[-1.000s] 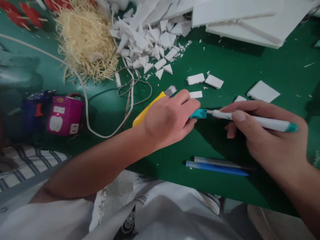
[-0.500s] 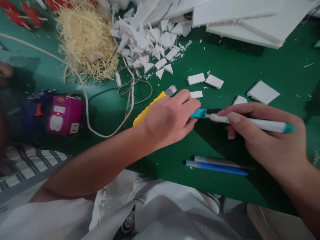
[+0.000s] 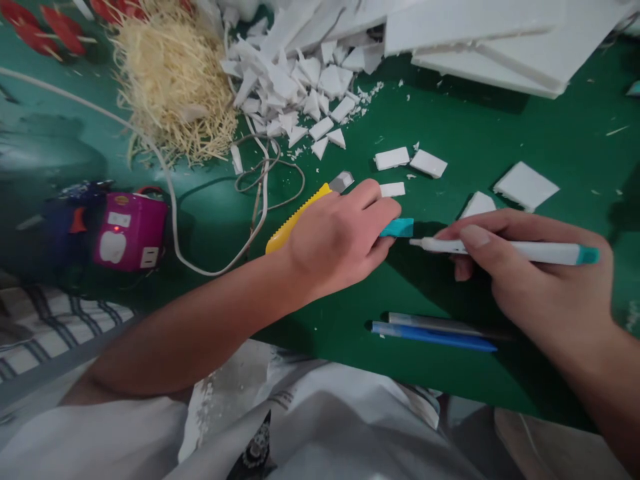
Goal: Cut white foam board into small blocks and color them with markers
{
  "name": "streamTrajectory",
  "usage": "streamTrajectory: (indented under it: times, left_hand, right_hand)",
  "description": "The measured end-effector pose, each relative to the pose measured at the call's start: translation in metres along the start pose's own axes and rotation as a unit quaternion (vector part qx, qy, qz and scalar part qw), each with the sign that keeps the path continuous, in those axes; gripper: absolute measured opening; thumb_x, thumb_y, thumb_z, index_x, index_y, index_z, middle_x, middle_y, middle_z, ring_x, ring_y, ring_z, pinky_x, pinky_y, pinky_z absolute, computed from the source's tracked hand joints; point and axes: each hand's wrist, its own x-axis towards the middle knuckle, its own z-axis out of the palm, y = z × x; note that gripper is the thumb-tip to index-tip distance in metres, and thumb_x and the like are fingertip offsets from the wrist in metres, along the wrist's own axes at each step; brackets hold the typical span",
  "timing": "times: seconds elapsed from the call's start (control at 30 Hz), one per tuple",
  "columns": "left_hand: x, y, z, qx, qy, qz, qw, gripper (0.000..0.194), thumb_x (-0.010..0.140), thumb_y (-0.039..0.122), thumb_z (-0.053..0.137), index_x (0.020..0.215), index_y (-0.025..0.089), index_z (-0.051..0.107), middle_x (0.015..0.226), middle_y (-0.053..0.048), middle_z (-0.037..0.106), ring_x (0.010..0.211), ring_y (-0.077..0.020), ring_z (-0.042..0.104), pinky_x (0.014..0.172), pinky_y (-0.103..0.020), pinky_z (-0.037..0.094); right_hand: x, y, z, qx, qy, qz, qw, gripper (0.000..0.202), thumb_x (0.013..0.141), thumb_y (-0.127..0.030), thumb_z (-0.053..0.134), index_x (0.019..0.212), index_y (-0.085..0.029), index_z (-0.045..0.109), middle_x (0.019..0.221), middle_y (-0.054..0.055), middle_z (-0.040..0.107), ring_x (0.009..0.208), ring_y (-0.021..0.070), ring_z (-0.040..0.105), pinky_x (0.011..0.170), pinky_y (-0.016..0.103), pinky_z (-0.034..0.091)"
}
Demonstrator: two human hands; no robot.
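Observation:
My left hand (image 3: 345, 230) is closed on a small flat teal piece (image 3: 399, 227), whose right end sticks out past the fingers. My right hand (image 3: 540, 260) grips a white marker pen (image 3: 530, 251) with a teal end. The marker's tip points left and sits just off the teal piece, slightly below its right end. Partly hidden behind my left hand lies a yellow tool with a ridged edge (image 3: 300, 217). Several white foam pieces (image 3: 393, 158) lie beyond my hands, and a larger square foam piece (image 3: 526, 185) is farther right.
A blue pen (image 3: 435, 335) and a grey pen (image 3: 430, 323) lie near the front edge. Foam scraps (image 3: 305, 80), yellow straw (image 3: 173, 80) and foam sheets (image 3: 490, 40) fill the back. A white cable (image 3: 173, 193) loops near a magenta box (image 3: 131, 231) at left.
The marker in my right hand has drawn back slightly right and down, its tip leaving the teal piece. My left hand stays put. Another person's hand at the far left has left its earlier spot.

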Motion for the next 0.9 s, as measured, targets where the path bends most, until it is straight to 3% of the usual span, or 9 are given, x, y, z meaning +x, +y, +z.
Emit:
streamTrajectory:
  times: [0.23,0.6,0.8,0.9]
  left_hand:
    - [-0.002,0.0,-0.007,-0.032,-0.004,-0.011,0.999,0.021,0.101,0.025,0.061,0.118,0.016,0.068,0.106,-0.008,0.067,0.096,-0.024,0.07,0.082,-0.034,0.056]
    - [-0.003,-0.001,-0.008,-0.021,0.002,-0.012,1.0,0.017,0.1,0.022,0.058,0.105,0.015,0.073,0.104,-0.009,0.07,0.083,-0.0212,0.066,0.08,-0.036,0.057]
    - [-0.003,-0.002,-0.007,-0.024,0.008,-0.012,1.0,0.015,0.1,0.022,0.059,0.103,0.016,0.072,0.102,-0.007,0.069,0.077,-0.0175,0.062,0.079,-0.033,0.055]
    - [-0.003,-0.002,-0.007,-0.022,0.009,-0.012,1.0,0.015,0.1,0.022,0.059,0.104,0.016,0.072,0.102,-0.008,0.069,0.078,-0.0186,0.063,0.075,-0.033,0.053]
  right_hand:
    - [0.002,-0.011,0.002,-0.018,0.016,0.027,0.999,0.007,0.087,-0.029,0.079,0.084,-0.025,0.083,0.057,-0.002,0.068,0.048,0.0129,0.058,0.044,0.028,0.043]
    - [-0.001,-0.005,0.001,-0.02,0.011,0.036,0.999,0.006,0.091,-0.038,0.081,0.091,-0.032,0.084,0.061,-0.003,0.067,0.052,0.015,0.06,0.049,0.03,0.049]
    - [0.0,0.002,0.001,-0.016,-0.002,-0.018,1.0,0.016,0.094,-0.037,0.079,0.08,-0.031,0.082,0.055,-0.003,0.065,0.046,0.0144,0.057,0.041,0.029,0.042]
    - [0.0,-0.001,0.003,-0.019,0.016,0.012,1.0,0.01,0.092,-0.039,0.08,0.087,-0.03,0.084,0.059,-0.003,0.067,0.049,0.0156,0.059,0.045,0.03,0.046]
